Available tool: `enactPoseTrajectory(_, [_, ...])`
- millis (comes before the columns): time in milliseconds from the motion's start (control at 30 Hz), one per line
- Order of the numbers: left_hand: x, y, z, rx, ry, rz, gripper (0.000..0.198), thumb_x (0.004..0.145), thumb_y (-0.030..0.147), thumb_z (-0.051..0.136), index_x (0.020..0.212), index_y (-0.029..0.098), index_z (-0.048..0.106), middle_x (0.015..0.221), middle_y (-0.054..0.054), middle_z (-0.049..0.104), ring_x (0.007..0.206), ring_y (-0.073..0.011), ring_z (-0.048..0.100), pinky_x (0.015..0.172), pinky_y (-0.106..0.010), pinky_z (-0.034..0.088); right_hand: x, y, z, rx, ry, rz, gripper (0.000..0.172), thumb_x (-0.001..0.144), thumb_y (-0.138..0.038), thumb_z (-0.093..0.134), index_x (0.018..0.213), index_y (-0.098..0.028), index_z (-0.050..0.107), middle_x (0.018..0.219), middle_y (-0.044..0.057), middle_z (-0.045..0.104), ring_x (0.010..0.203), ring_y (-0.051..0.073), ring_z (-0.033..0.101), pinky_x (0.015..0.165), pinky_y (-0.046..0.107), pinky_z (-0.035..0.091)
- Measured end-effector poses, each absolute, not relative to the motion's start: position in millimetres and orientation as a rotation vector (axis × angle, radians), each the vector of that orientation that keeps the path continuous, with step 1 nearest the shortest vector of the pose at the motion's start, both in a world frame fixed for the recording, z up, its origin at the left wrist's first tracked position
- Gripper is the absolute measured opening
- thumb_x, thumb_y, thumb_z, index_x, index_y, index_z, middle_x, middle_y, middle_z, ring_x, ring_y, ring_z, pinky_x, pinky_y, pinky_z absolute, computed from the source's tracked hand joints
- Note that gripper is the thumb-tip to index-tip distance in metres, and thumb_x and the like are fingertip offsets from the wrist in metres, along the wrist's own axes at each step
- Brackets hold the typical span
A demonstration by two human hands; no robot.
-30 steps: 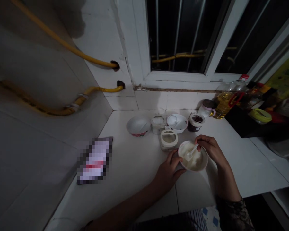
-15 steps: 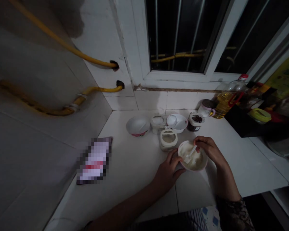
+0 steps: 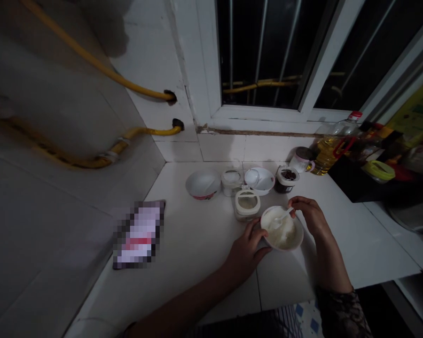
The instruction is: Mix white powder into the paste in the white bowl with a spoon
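A small white bowl (image 3: 299,241) with a pinkish rim stands on the counter, holding a pale, powdery substance (image 3: 285,234). My left hand (image 3: 248,245) grips the bowl's left side, thumb and fingers on its rim. Pinched in my right hand (image 3: 309,215) is the handle of a white spoon (image 3: 284,217); its head rests in the pale contents. Just behind the bowl sits a clear-lidded container (image 3: 247,205) with something pale inside.
Along the back stand a wide bowl (image 3: 202,184), a clear jar (image 3: 231,182), a white bowl (image 3: 265,180), a dark-filled jar (image 3: 287,179) and a lidded mug (image 3: 302,159). An oil bottle (image 3: 329,150) is at right. A blurred-out packet-like item (image 3: 140,234) lies left.
My right hand has shifted slightly right, and the spoon's head has moved up and a little right inside the bowl. The left hand keeps its hold on the bowl.
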State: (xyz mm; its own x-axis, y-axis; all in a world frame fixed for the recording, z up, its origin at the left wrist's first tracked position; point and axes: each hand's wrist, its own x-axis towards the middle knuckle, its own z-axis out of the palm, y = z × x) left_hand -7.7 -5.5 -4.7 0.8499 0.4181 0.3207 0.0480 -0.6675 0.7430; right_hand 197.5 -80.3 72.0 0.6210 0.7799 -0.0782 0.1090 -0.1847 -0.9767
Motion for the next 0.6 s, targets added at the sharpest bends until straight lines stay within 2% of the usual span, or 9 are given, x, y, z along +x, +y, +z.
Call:
enactPoseTrajectory(200, [-7.3,-5.2,-5.2,2.233,0.347,0.600,0.025,0.084,0.020,0.062,0.104,0.023,0.048,0.136,-0.010,0.037,0.122,-0.0266,0.048,0.092,-0.040,0.050,198.5,-78.4,70.0,-1.612,-0.680,0.681,0.010,0.059,-0.025,0.055,0.062,-0.018,0.062,0.044,-0.002,0.054,0.049,0.015,0.047,0.061,0.029,0.036])
enactPoseTrajectory(333, [-6.9,-5.5,-3.3,2.238,0.352,0.584,0.026,0.083,0.018,0.064,0.104,0.022,0.049,0.135,-0.011,0.037,0.122,-0.0270,0.049,0.092,-0.039,0.050,195.5,-72.0,71.8,-1.556,-0.634,0.630,0.008,0.061,-0.024,0.057,0.064,-0.018,0.061,0.044,-0.002,0.053,0.049,0.015,0.048,0.062,0.030,0.038])
enactPoseTrajectory(467, [-7.6,-6.0,-1.2,2.246,0.360,0.601,0.027,0.082,0.017,0.064,0.104,0.022,0.049,0.135,-0.011,0.038,0.122,-0.0268,0.048,0.092,-0.039,0.050,180.2,-62.4,75.5,-1.508,-0.727,0.480,0.010,0.073,-0.027,0.055,0.073,-0.019,0.061,0.052,-0.002,0.057,0.057,0.016,0.051,0.069,0.030,0.039])
enactPoseTrajectory(600, [-7.4,-6.0,-2.6,2.246,0.357,0.607,0.026,0.083,0.019,0.063,0.105,0.022,0.049,0.135,-0.011,0.038,0.121,-0.0264,0.050,0.091,-0.039,0.051,159.3,-57.0,76.6,-1.573,-1.046,0.193,0.013,0.086,-0.028,0.048,0.084,-0.020,0.059,0.071,0.002,0.062,0.072,0.018,0.055,0.074,0.032,0.040])
